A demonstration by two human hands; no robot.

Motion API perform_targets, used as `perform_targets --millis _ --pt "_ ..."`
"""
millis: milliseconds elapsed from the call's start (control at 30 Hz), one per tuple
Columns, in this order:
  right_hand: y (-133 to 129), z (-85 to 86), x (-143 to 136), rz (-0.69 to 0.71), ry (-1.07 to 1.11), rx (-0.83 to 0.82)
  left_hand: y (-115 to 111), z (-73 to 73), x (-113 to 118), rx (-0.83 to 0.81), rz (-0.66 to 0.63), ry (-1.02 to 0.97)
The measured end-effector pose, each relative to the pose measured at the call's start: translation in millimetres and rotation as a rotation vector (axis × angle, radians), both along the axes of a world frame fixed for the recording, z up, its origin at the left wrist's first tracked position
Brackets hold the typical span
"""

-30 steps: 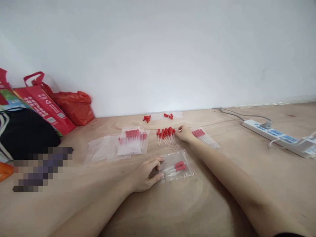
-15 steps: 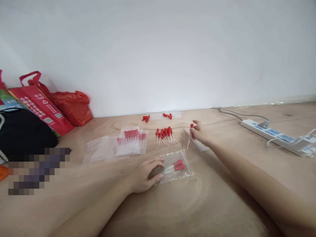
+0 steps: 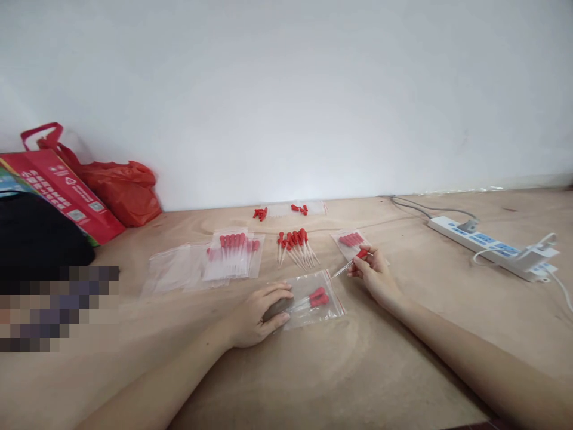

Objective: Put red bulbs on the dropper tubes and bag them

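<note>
My left hand (image 3: 262, 313) rests on the near clear zip bag (image 3: 333, 301), fingers apart on its left end. Inside that bag lie red-topped droppers (image 3: 319, 297). Just right of the bag, my right hand (image 3: 373, 275) pinches one dropper (image 3: 360, 254) by its red bulb, its clear tip pointing left at the bag's red-striped edge. Behind that hand lies another bag (image 3: 341, 237) with several red bulbs showing. A loose pile of droppers (image 3: 296, 240) lies behind the near bag. Filled bags (image 3: 235, 257) overlap at the left, beside flat clear bags (image 3: 168, 272).
Loose red bulbs (image 3: 260, 213) and a clear bag (image 3: 319, 207) lie near the wall. A white power strip (image 3: 486, 243) with cables stands at the right. Red bags (image 3: 120, 188) and a black bag (image 3: 40, 239) are at the far left.
My right hand has come nearer with its dropper, which has swung from upright to slanting toward the near bag. The bag behind it is now uncovered. The view has shifted slightly.
</note>
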State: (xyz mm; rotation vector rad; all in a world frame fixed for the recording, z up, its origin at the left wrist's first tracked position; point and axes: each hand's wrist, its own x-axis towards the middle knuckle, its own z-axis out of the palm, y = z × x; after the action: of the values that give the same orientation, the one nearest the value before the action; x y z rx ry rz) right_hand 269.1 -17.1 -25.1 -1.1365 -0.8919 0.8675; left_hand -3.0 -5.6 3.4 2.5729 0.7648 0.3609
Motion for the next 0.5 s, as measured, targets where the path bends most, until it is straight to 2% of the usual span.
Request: perform_targets --millis 67,133,333,500 --pt "-0.9 -3.0 -1.4 0.042 -0.012 0.011 -0.5 0.3 -0.2 -0.008 0.006 0.006" --pt "-1.1 -5.7 1.0 0.115 -0.118 0.016 -0.9 0.9 -0.1 -0.019 0.019 0.013" --pt "1.1 -1.5 16.3 0.355 -0.776 0.093 -1.7 3.2 1.3 -0.021 0.045 0.052" --pt "2.8 8.7 14.5 0.523 -0.927 0.185 -1.7 2.7 1.7 -0.016 0.042 0.058"
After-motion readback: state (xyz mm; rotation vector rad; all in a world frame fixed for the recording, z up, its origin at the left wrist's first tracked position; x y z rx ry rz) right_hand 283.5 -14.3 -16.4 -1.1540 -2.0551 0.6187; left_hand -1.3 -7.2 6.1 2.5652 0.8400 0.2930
